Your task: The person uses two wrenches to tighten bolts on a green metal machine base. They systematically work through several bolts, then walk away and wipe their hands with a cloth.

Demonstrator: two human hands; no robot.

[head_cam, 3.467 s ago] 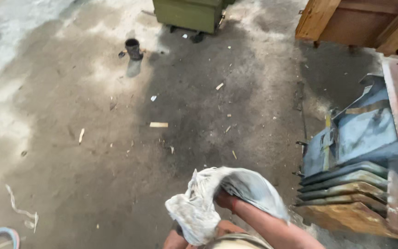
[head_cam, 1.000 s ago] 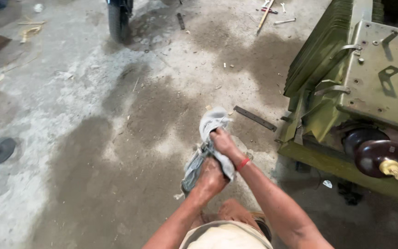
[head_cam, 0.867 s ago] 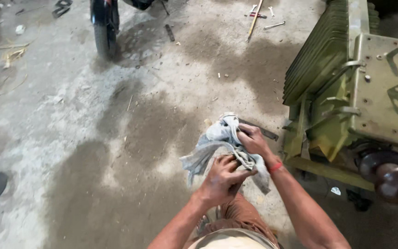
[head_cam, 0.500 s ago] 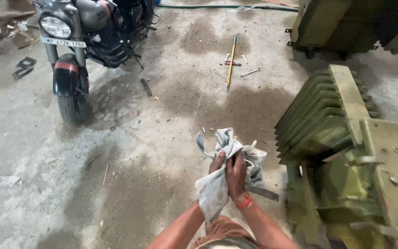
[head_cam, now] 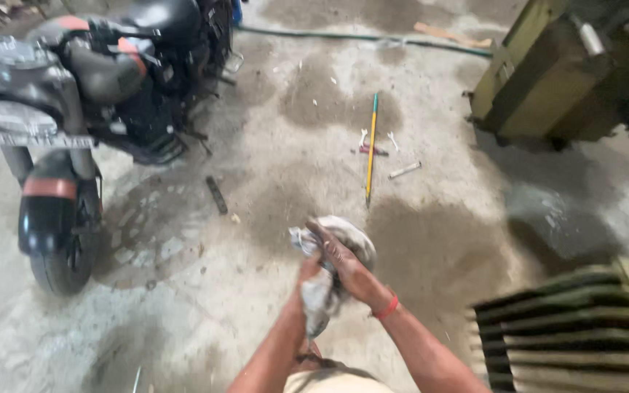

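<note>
Low in the view, close to the body, both hands work a crumpled grey rag [head_cam: 329, 269]. Over its top lies the right hand [head_cam: 347, 266], fingers curled and pressing down into the cloth, a red band around the wrist behind it. Under the bundle sits the left hand [head_cam: 307, 280], mostly hidden; its grip looks closed around the hanging tail of the rag, though the fingers themselves cannot be made out.

Right of the rag, at the lower edge, stands a green ribbed metal casing [head_cam: 569, 335] with dark slots between its fins. Beyond the rag lies a concrete floor [head_cam: 183, 306], pale, dusty and marked with dark oily stains. Just past the rag a long yellow rod [head_cam: 370, 149] points away, with a few small wrenches [head_cam: 376, 142] and a short metal pin [head_cam: 405, 170] scattered beside it. A dark flat bar [head_cam: 217, 195] rests on the floor left of the rag.

Further left of the rag stands a parked motorcycle [head_cam: 89, 94], front wheel nearest. Far right of the rag sits a big olive-green metal box [head_cam: 547, 80]. Behind everything a green hose [head_cam: 343, 35] runs across the floor.
</note>
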